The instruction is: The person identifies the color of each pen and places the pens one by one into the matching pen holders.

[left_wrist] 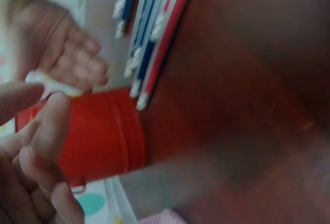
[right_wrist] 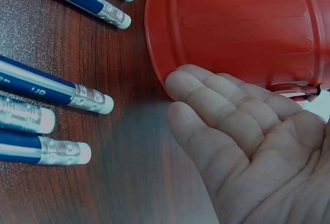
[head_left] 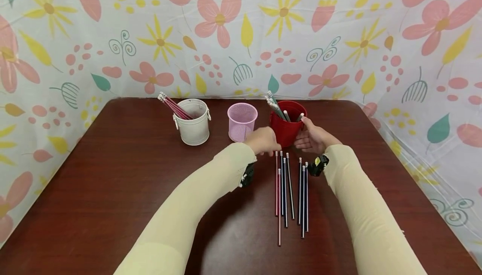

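Standing upright on the dark table (head_left: 132,191), the red bucket (head_left: 285,132) opened upward, its long axis vertical. It looked glossy and smooth, wider at the rim than at the base, with a raised ridge low on its wall. Green pencils (head_left: 278,109) slanted out of its mouth toward the left. The right hand (head_left: 314,137) lay along its right side, fingers extended and holding nothing; I could not tell whether they touched it. The left hand (head_left: 262,140), fingers loosely bent and grasping nothing, was at the bucket's front left, apart from the right hand. In front lay 5 pencils (head_left: 285,195) and 3 pencils (head_left: 303,201), eraser ends toward the bucket. Leftward stood a pink mesh cup (head_left: 241,130), then a white bucket (head_left: 193,128) with red pencils (head_left: 175,107).
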`<action>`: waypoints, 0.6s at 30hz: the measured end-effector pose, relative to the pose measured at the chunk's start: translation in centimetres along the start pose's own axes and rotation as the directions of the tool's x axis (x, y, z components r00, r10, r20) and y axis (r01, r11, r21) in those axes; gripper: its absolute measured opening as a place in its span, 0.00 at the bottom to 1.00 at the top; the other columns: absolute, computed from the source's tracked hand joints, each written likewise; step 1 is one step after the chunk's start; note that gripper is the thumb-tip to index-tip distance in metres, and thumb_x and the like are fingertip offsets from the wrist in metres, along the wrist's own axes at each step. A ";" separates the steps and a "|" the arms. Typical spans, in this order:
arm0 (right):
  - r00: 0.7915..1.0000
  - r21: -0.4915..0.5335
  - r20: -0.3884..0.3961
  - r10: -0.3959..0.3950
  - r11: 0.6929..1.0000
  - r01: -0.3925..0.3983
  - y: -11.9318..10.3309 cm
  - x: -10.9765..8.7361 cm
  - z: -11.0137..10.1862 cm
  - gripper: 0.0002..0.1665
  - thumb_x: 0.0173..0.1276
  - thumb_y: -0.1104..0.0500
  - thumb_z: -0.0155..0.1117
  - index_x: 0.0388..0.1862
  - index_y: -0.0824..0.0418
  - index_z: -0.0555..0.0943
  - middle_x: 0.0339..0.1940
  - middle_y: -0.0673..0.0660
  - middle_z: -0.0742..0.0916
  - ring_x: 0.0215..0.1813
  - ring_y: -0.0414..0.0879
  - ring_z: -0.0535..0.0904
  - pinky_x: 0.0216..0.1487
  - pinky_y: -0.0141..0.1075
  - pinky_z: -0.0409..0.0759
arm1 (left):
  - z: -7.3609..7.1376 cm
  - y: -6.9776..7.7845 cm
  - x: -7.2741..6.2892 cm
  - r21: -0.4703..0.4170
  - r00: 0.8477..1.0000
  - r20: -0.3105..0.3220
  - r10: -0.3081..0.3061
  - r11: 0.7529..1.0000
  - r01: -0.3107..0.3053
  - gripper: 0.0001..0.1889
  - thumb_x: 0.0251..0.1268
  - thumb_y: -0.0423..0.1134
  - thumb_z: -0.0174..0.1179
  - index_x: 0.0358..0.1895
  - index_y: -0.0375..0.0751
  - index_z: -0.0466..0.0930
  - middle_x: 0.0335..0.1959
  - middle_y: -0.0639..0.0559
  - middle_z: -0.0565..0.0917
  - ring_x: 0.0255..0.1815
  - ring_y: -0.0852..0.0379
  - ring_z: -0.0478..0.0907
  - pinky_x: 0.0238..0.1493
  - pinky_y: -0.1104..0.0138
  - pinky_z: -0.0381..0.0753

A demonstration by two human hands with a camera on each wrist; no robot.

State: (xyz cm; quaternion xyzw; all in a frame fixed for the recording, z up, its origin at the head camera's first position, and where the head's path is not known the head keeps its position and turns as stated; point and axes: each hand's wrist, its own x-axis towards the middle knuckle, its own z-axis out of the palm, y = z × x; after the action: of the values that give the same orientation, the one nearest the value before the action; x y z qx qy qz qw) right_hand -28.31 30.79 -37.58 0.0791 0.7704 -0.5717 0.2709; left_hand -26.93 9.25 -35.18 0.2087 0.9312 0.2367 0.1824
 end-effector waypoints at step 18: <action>1.000 0.018 0.006 -0.007 1.000 0.007 0.1 0.1 0.1 0.58 0.69 0.28 0.21 0.69 0.81 0.52 0.68 0.78 0.63 0.67 0.64 0.66 0.70 0.52 0.58 | 5.6 -0.9 -0.6 0.167 0.973 0.226 -0.047 0.986 0.009 0.16 0.66 0.50 0.57 0.25 0.45 0.82 0.16 0.56 0.83 0.21 0.63 0.80 0.30 0.67 0.75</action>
State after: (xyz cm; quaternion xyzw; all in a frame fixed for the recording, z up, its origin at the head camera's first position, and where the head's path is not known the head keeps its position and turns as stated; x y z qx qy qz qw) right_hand -28.30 30.75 -37.71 0.0771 0.7646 -0.5798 0.2707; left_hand -24.21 10.29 -40.11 0.2357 0.9232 0.1306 0.2738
